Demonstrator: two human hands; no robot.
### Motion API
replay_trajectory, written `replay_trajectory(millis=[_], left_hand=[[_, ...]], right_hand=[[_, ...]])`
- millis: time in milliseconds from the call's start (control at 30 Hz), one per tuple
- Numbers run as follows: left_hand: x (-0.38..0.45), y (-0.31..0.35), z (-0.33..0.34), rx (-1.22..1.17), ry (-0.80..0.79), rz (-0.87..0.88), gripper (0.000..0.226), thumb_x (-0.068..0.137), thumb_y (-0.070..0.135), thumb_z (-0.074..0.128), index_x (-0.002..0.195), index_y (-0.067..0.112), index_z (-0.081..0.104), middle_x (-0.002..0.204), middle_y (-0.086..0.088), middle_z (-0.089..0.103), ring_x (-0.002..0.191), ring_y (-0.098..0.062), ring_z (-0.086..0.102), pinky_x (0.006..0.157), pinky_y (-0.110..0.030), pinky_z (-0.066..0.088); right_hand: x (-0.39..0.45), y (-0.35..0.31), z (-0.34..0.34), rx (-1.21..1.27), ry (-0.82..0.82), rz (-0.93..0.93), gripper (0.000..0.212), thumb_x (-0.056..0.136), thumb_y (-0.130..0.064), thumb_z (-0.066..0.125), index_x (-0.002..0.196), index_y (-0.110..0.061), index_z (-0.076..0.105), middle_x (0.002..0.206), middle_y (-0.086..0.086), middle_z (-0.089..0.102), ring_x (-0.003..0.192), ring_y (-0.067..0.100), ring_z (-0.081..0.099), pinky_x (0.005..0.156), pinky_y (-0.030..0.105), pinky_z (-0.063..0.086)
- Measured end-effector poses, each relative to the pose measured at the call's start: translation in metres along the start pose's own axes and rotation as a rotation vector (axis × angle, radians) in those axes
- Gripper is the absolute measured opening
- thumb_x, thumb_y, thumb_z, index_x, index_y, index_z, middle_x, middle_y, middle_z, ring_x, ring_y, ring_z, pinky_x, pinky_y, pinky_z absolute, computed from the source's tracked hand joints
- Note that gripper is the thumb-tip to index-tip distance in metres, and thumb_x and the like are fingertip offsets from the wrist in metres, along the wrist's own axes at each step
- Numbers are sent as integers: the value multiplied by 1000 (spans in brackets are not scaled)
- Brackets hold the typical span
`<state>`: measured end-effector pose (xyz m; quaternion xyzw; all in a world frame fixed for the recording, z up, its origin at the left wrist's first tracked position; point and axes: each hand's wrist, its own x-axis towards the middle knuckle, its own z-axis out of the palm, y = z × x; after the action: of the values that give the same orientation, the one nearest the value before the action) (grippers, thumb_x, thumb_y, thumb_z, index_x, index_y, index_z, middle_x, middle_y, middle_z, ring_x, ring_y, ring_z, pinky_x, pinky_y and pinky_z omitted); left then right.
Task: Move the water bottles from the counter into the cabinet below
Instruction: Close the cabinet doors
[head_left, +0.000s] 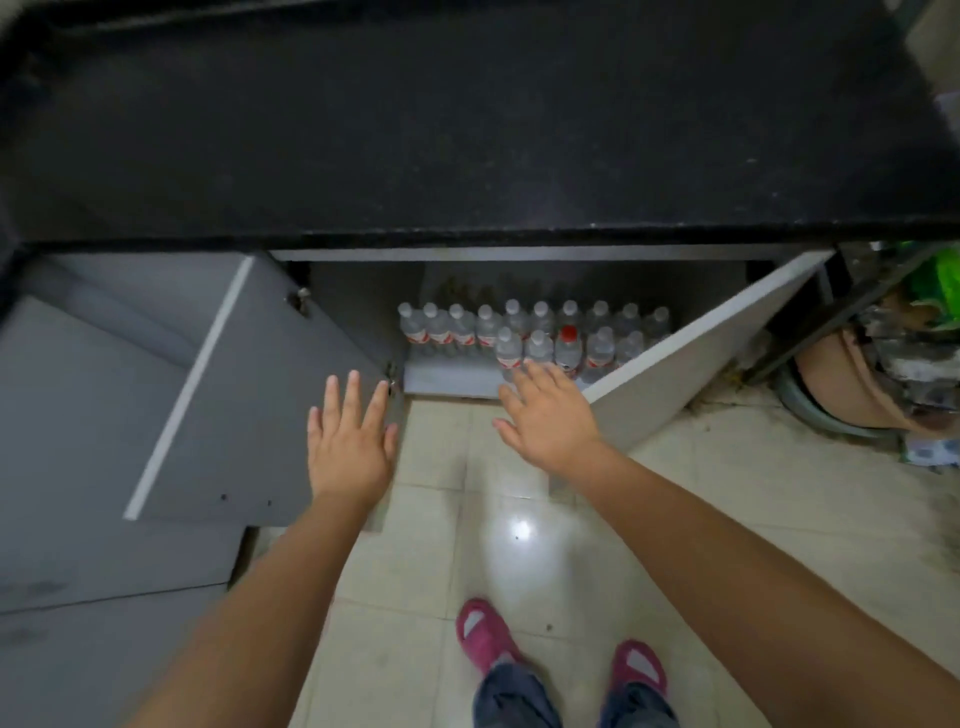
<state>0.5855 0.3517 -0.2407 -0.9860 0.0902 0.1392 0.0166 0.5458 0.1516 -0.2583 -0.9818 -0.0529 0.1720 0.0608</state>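
beside the left hand (349, 447), spread flat and empty, the left door (249, 384) stands open; past the right hand (545, 421), also spread and empty, the water bottles (530, 335) stand in rows inside the cabinet (519, 254), right door (696, 348) ajar. the black table (467, 130) above shows none, so stowing seems done; next, likely, swing both doors shut. pale tiled floor (727, 493) underfoot, clutter far right.

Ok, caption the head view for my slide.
Both hands, left and right, reach empty toward bottles in open cabinet.
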Motion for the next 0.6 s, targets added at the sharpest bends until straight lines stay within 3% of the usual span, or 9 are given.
replay_trajectory(millis=[133, 300, 367, 467, 533, 600], left_hand=[[44, -72, -21, 29, 62, -91, 60, 101, 35, 28, 151, 15, 3, 161, -11, -7, 148, -27, -11, 122, -41, 0], [99, -146, -35, -31, 65, -201, 65, 100, 34, 35, 149, 1, 7, 159, -20, 2, 148, -32, -2, 121, -45, 8], [111, -160, -33, -116, 23, -254, 67, 98, 33, 39, 148, -2, 11, 157, -24, 12, 146, -37, 13, 118, -47, 17], [113, -167, -24, -192, -12, -251, 73, 95, 31, 48, 147, -3, 9, 148, -27, 27, 131, -44, 36, 106, -51, 35], [110, -167, -25, -194, -30, -210, 78, 94, 31, 51, 148, -3, 6, 148, -26, 26, 132, -43, 35, 105, -49, 36], [103, -165, -21, -203, -55, -133, 83, 93, 35, 51, 148, -5, 1, 156, -24, 11, 144, -38, 19, 116, -44, 25]], right_hand=[[42, -6, -9, -64, 27, 73, 59, 100, -46, 16, 149, -13, 11, 160, 10, 10, 148, 24, 0, 122, 38, -1], [73, -14, -20, -58, 49, 208, 61, 99, -46, 19, 149, -12, 15, 160, 10, 12, 148, 23, 5, 122, 37, 2], [79, -14, -22, -74, 44, 241, 67, 95, -51, 15, 148, -11, 21, 158, 10, 17, 148, 24, 9, 122, 36, 5], [87, -16, -23, -115, 68, 270, 59, 99, -44, 25, 148, -10, 20, 159, 10, 17, 148, 23, 8, 122, 35, 4], [92, -16, -23, -91, 79, 275, 59, 99, -43, 26, 147, -9, 23, 158, 11, 19, 148, 23, 9, 122, 35, 5], [92, -16, -23, -75, 110, 289, 65, 95, -49, 21, 143, -6, 33, 154, 16, 30, 145, 28, 21, 121, 39, 13]])
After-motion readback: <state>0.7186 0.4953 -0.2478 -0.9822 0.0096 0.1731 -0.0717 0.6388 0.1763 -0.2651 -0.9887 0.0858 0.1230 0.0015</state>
